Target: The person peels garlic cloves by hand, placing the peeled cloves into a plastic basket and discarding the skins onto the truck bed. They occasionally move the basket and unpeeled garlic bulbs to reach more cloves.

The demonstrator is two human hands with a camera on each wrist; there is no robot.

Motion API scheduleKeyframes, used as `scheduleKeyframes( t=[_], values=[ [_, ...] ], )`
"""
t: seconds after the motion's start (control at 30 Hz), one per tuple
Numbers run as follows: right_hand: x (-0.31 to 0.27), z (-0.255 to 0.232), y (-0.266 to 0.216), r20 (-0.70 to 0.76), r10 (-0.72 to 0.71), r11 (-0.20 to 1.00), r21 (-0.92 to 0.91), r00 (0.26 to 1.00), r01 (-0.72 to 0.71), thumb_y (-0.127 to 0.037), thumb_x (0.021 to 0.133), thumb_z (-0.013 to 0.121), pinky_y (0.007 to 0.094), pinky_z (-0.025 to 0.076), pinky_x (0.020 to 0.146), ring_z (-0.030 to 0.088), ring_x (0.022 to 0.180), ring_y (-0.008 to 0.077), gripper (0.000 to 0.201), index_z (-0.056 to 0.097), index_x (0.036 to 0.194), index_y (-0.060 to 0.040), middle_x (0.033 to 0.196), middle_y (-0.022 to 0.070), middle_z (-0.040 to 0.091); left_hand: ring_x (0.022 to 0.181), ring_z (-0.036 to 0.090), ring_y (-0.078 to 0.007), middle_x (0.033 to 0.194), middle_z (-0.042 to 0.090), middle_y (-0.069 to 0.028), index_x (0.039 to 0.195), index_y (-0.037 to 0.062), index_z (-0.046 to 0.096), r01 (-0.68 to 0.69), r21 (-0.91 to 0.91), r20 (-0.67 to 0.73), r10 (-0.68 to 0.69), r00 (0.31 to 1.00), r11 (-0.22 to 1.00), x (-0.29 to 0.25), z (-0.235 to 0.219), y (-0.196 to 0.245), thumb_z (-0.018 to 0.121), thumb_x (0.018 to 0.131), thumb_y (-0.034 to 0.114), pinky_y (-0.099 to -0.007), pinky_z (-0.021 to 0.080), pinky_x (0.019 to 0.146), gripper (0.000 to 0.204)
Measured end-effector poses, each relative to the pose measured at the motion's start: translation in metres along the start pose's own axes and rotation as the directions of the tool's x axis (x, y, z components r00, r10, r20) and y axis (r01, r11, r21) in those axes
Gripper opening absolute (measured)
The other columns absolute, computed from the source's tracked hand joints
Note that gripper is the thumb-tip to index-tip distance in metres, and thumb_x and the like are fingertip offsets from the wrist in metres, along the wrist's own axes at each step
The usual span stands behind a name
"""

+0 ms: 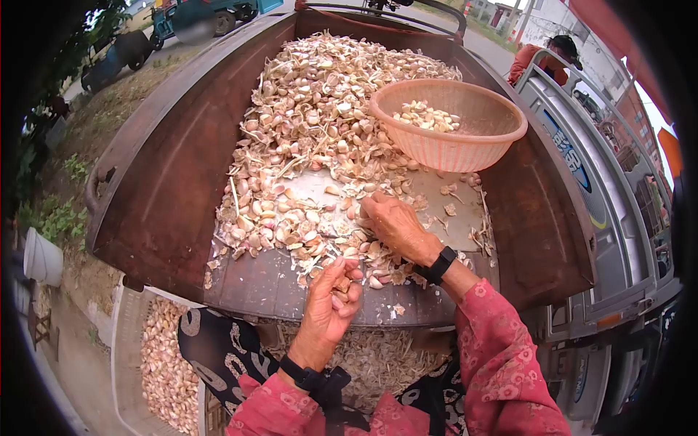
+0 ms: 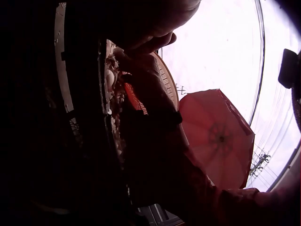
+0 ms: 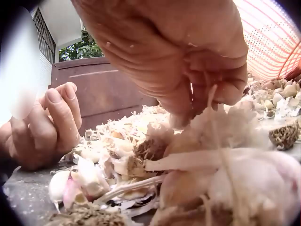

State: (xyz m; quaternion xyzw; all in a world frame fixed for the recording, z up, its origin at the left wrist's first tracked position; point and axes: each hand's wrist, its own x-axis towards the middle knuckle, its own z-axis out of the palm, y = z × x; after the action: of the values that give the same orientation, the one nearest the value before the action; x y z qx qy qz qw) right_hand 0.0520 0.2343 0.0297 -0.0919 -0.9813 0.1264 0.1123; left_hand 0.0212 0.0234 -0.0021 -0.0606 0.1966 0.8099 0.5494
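Observation:
Peeled-apart garlic cloves [image 1: 313,109] and papery husks are heaped in a rusty metal cart bed [image 1: 167,152]. My left hand [image 1: 331,309] is raised palm up at the bed's near edge, fingers curled around a few garlic cloves [image 1: 340,288]. In the right wrist view its fingers [image 3: 60,110] show side-on. My right hand [image 1: 401,227] reaches palm down into the near part of the heap, its bent fingertips right at loose cloves and husks [image 3: 188,146]; I cannot tell what they pinch. A dark band circles each wrist.
A pink plastic basket [image 1: 465,138] with pale cloves stands on the heap's right side. Below left, a white crate [image 1: 127,363] holds many cloves. A bucket [image 1: 43,258] stands farther left. A grey vehicle [image 1: 603,182] flanks the bed's right, with a person [image 1: 542,64] behind it.

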Motion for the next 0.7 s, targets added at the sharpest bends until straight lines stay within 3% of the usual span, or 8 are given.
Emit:
scheduleKeyframes(
  t=[0.17, 0.27, 0.43, 0.5, 0.53, 0.63, 0.67, 0.7],
  values=[
    [-0.023, -0.022, -0.009, -0.073, -0.016, 0.947, 0.318, 0.997, 0.039, -0.012, 0.086, 0.070, 0.0396, 0.049, 0.067, 0.062, 0.077, 0.0302, 0.014, 0.062, 0.092, -0.0012, 0.083, 0.0127, 0.062, 0.056, 0.049, -0.0053, 0.089, 0.064, -0.0066, 0.113, 0.0010, 0.061, -0.109, 0.184, -0.002, 0.111, 0.994, 0.977, -0.002, 0.002, -0.005, 0.061, 0.099, 0.019, -0.0153, 0.032, 0.036, 0.022],
    [-0.047, -0.050, -0.036, -0.036, -0.078, 0.896, 0.437, 0.996, 0.086, -0.010, 0.083, 0.071, 0.0389, 0.051, 0.066, 0.064, 0.075, 0.0298, 0.014, 0.064, 0.088, 0.0017, 0.078, 0.0151, 0.064, 0.054, 0.046, -0.0021, 0.084, 0.062, -0.0025, 0.128, 0.0018, 0.058, -0.253, 0.553, 0.015, 0.294, 0.956, 0.794, -0.008, 0.025, -0.010, 0.060, 0.100, 0.023, -0.0149, 0.029, 0.038, 0.036],
    [-0.074, -0.067, -0.053, 0.060, -0.057, 0.848, 0.530, 0.997, 0.017, -0.010, 0.086, 0.070, 0.0348, 0.052, 0.065, 0.066, 0.077, 0.0229, 0.018, 0.066, 0.098, 0.0022, 0.086, 0.0130, 0.068, 0.050, 0.043, -0.0025, 0.078, 0.059, -0.0014, 0.117, 0.0023, 0.059, -0.373, 0.755, 0.196, 0.358, 0.913, 0.538, -0.016, 0.031, -0.022, 0.059, 0.101, 0.029, -0.0158, 0.027, 0.040, 0.032],
    [-0.085, -0.077, -0.046, 0.174, -0.017, 0.391, 0.908, 0.985, -0.153, -0.013, 0.090, 0.069, 0.0311, 0.052, 0.065, 0.066, 0.080, 0.0166, 0.026, 0.065, 0.110, 0.0023, 0.098, 0.0102, 0.070, 0.049, 0.041, -0.0020, 0.076, 0.058, -0.0015, 0.109, 0.0029, 0.059, -0.278, 0.598, 0.109, 0.268, 0.957, 0.752, -0.029, 0.042, -0.014, 0.060, 0.100, 0.030, -0.0159, 0.026, 0.041, 0.029],
    [-0.088, -0.095, -0.043, 0.303, 0.103, 0.382, 0.867, 0.947, -0.319, -0.014, 0.093, 0.067, 0.0277, 0.053, 0.067, 0.065, 0.086, 0.0126, 0.031, 0.063, 0.118, 0.0028, 0.105, 0.0078, 0.068, 0.050, 0.041, -0.0027, 0.076, 0.058, -0.0013, 0.109, 0.0015, 0.060, -0.252, 0.528, 0.147, 0.205, 0.968, 0.811, -0.042, 0.050, -0.008, 0.059, 0.101, 0.025, -0.0175, 0.031, 0.046, 0.025],
    [-0.096, -0.077, -0.001, 0.112, 0.278, 0.797, 0.527, 0.954, -0.294, -0.013, 0.090, 0.065, 0.0361, 0.053, 0.071, 0.067, 0.083, 0.0253, 0.026, 0.063, 0.110, 0.0028, 0.103, 0.0160, 0.069, 0.052, 0.045, -0.0071, 0.076, 0.058, -0.0076, 0.106, -0.0004, 0.059, -0.236, 0.487, 0.410, 0.018, 0.912, 0.841, -0.101, 0.098, 0.002, 0.058, 0.100, 0.018, -0.0200, 0.032, 0.044, 0.020],
    [-0.100, -0.063, 0.012, 0.109, 0.278, 0.795, 0.532, 0.954, -0.292, -0.013, 0.090, 0.065, 0.0361, 0.053, 0.071, 0.067, 0.083, 0.0253, 0.026, 0.063, 0.110, 0.0028, 0.103, 0.0160, 0.069, 0.050, 0.045, -0.0094, 0.074, 0.057, -0.0119, 0.102, -0.0017, 0.059, -0.263, 0.499, 0.499, -0.026, 0.866, 0.826, -0.119, 0.114, 0.002, 0.059, 0.098, 0.017, -0.0215, 0.032, 0.042, 0.019],
    [-0.105, -0.049, 0.024, 0.091, 0.205, 0.894, 0.387, 0.975, -0.224, -0.013, 0.089, 0.065, 0.0397, 0.052, 0.073, 0.066, 0.084, 0.0304, 0.023, 0.063, 0.106, 0.0022, 0.101, 0.0178, 0.068, 0.048, 0.046, -0.0112, 0.073, 0.057, -0.0167, 0.098, -0.0024, 0.059, -0.462, 0.402, 0.744, 0.012, 0.668, 0.790, -0.123, 0.119, -0.003, 0.059, 0.097, 0.015, -0.0231, 0.035, 0.042, 0.017]
  ],
)
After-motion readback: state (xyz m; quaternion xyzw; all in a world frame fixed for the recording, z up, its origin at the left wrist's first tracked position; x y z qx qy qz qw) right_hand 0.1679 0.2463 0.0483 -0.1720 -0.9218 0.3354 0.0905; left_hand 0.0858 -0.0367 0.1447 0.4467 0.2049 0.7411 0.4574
